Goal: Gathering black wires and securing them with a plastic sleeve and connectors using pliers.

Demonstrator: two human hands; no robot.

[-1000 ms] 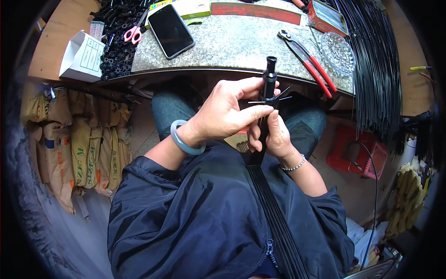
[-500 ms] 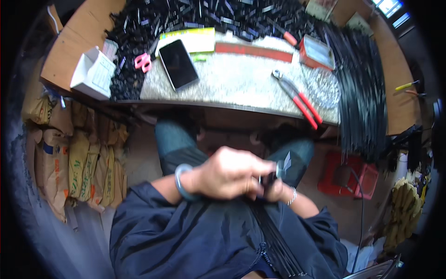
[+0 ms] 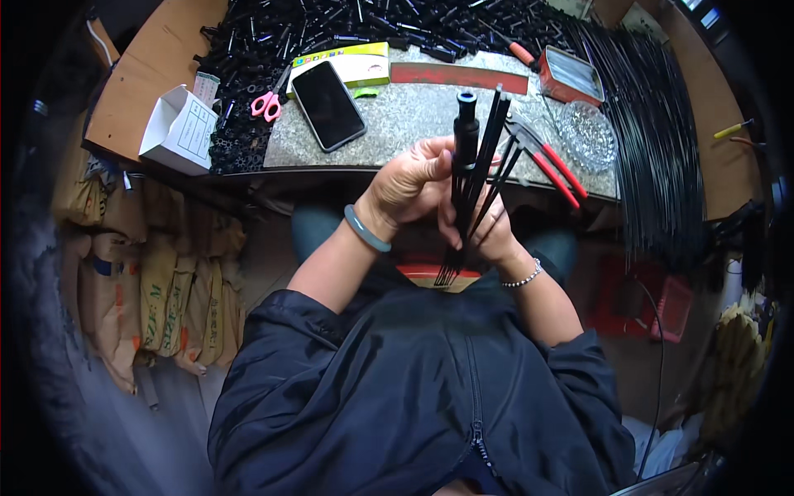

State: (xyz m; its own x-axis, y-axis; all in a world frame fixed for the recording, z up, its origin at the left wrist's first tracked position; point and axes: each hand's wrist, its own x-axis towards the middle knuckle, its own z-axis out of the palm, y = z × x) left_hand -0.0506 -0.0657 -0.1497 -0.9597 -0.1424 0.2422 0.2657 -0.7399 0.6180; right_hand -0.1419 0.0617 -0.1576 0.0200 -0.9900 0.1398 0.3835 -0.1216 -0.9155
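Observation:
My left hand (image 3: 407,183), with a grey bangle at the wrist, is closed around a black tube (image 3: 466,136) standing upright with its round, bluish end up. My right hand (image 3: 498,236), with a beaded bracelet, grips a bundle of thin black rods (image 3: 495,124) right beside the tube. The rods fan out at the top, and their thin ends poke out below my fingers. Both hands meet in front of the table's near edge; where tube and rods touch is partly hidden by my fingers.
On the stone-topped table (image 3: 397,136) lie a phone (image 3: 329,107), pink scissors (image 3: 266,106), red-handled pliers (image 3: 554,165), a glass dish (image 3: 587,136) and a red tin (image 3: 571,74). Black parts (image 3: 331,21) pile up behind; long black rods (image 3: 662,149) hang off the right. A white box (image 3: 180,132) sits left.
Both hands have risen from over my lap to the table's near edge. The rod bundle, earlier lying along my lap, now stands up beside the tube. My view has shifted slightly.

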